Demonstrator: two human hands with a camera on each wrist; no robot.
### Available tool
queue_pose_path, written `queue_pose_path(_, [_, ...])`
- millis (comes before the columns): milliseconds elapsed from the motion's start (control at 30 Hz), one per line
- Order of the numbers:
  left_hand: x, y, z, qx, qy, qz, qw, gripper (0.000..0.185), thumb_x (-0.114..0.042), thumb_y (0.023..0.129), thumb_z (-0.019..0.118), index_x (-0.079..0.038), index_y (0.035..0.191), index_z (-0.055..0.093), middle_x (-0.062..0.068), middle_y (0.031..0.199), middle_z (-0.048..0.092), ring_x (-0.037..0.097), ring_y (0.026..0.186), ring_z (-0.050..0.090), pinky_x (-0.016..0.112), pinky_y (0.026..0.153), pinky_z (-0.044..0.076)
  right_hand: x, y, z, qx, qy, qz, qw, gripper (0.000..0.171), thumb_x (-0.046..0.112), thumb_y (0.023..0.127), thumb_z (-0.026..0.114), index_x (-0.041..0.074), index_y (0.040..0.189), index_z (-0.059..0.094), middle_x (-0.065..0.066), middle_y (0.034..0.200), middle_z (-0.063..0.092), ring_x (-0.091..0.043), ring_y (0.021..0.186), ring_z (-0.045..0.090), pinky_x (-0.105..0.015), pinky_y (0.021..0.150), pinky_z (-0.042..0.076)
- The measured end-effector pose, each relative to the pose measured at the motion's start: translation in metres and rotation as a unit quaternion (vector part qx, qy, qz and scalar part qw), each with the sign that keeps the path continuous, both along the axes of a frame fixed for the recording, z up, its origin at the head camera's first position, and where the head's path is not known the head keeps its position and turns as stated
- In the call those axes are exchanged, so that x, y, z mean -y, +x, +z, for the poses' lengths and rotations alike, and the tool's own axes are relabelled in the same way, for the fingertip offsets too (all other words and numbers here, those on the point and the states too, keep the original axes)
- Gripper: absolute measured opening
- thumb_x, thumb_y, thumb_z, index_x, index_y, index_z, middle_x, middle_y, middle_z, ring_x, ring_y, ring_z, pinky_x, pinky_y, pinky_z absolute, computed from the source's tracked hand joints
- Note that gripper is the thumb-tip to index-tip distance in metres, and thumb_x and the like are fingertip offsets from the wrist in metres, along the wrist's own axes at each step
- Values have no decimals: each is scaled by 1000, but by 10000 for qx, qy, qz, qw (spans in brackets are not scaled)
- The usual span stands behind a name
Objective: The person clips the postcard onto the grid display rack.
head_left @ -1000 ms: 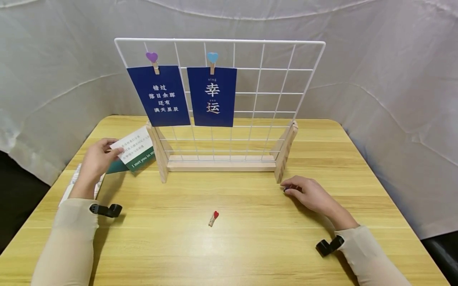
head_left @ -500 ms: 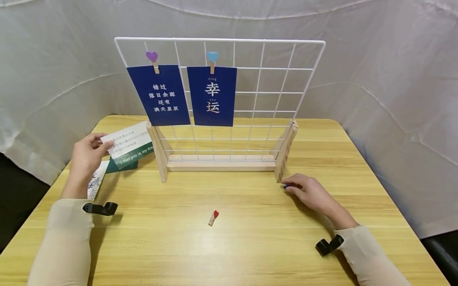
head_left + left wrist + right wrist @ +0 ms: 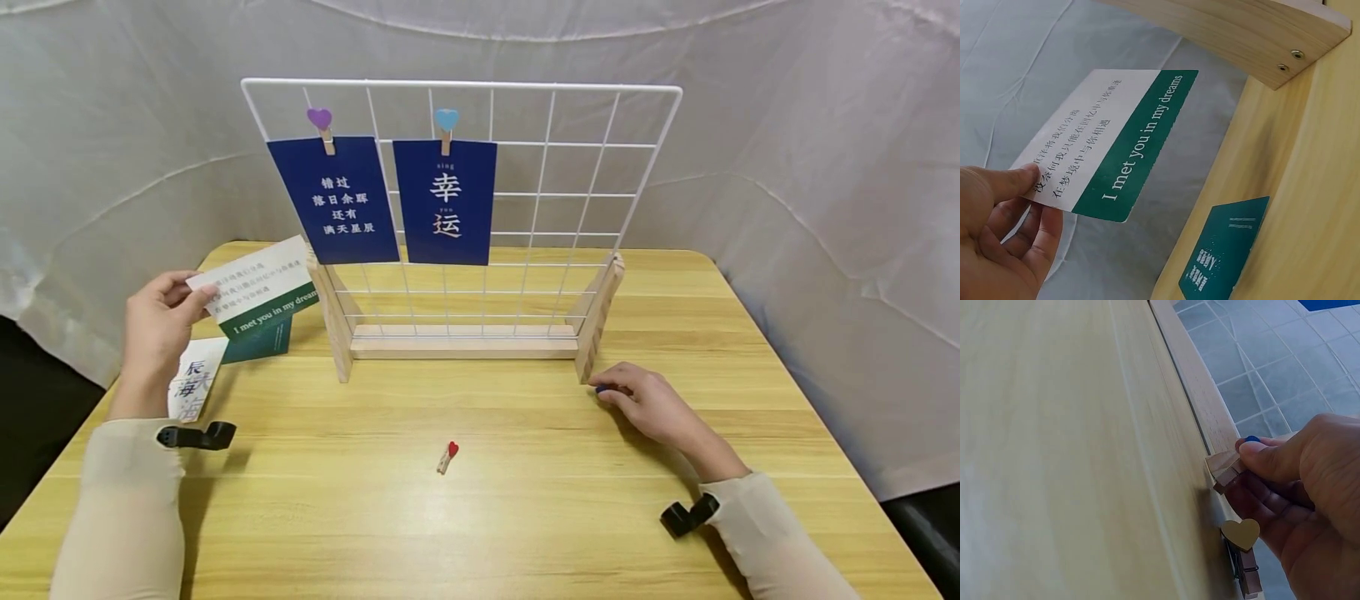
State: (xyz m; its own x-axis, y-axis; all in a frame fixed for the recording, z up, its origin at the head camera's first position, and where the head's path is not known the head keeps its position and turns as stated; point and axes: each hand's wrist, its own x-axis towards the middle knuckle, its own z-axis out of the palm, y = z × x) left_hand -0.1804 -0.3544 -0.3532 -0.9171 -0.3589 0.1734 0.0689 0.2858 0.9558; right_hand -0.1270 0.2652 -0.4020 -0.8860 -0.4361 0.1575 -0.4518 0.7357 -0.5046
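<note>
Your left hand (image 3: 156, 323) pinches the green and white card (image 3: 255, 287) by its corner, thumb on top; the card is up in the air, to the left of the white wire grid (image 3: 570, 167); keep the pinch light so the paper does not bend. Your right hand (image 3: 645, 402) is down on the wooden table (image 3: 480, 533), right by the foot of the wooden stand (image 3: 597, 321); its fingertips (image 3: 1260, 450) are curled round a small wooden clip with a blue top (image 3: 1233, 464); a second clip with a tan heart (image 3: 1242, 545) lies just beside it, so take care to lift only one.

I think the clip still has to come up to the grid; get a firm hold on its tail end so you can squeeze it open. Two blue cards (image 3: 444, 200) already hang on the top row; the free squares are to their right. Hold the card flat against a wire; then let the clip bite both. Another clip with a red heart (image 3: 447, 457) waits in the middle of the table.
</note>
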Motion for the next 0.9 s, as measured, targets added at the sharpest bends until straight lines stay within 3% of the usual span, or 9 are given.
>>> queue_pose_path(133, [2,2,2,-387,842,-45,9957,13,-5,91,68,-14,100,65,-14,85,67,1,78,62,10,67,51,1,-1,0,-104,-140,-128,9998,18,4,93,66,9,109,71,-3,106,68,-21,95,65,-41,79,53])
queue_pose_path(300, [2,2,3,-914,1671,-250,9814,13,1,87,71,-7,97,68,-5,86,70,7,78,64,13,67,52,2,-1,-1,-72,-334,-269,9991,17,5,92,68,7,108,71,-3,104,70,-18,91,66,-37,77,55])
queue_pose_path(533, [3,5,5,-1274,1890,-405,9728,13,3,85,72,-4,95,69,-2,82,71,7,74,63,12,63,50,1,1,1,148,-345,-432,9984,16,14,93,68,10,108,72,0,102,71,-15,90,65,-35,78,54])
queue_pose_path(900, [1,9,9,-1673,2097,-752,9604,12,7,84,72,1,94,68,3,81,72,9,72,66,15,63,52,1,2,2,129,-374,-446,9982,16,20,94,69,13,108,72,7,95,71,-10,82,64,-29,71,52])
